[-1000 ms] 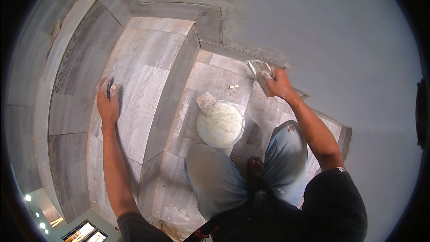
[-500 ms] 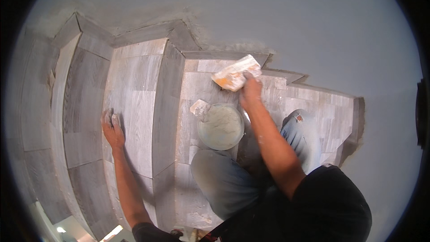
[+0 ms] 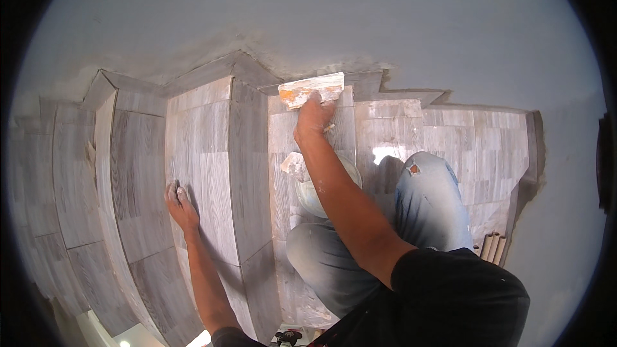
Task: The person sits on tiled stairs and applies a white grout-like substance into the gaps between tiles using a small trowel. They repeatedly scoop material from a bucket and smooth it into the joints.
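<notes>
Under the loosely parted fingers of our left hand (image 3: pixel 183 209) lies a step (image 3: pixel 211 177), while to their right a bucket (image 3: pixel 310 199) sits nearer us than our right hand (image 3: pixel 313 117), whose fingers grip the scraper (image 3: pixel 310 83) just beyond them, near the skirting (image 3: pixel 366 83).

A flat spreader (image 3: pixel 312 83), apparently orange under white smears, sits slightly tilted beyond the round bucket (image 3: pixel 310 199).

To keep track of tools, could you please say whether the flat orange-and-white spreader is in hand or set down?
In hand: the person's right hand grips the spreader near its lower edge.
</notes>
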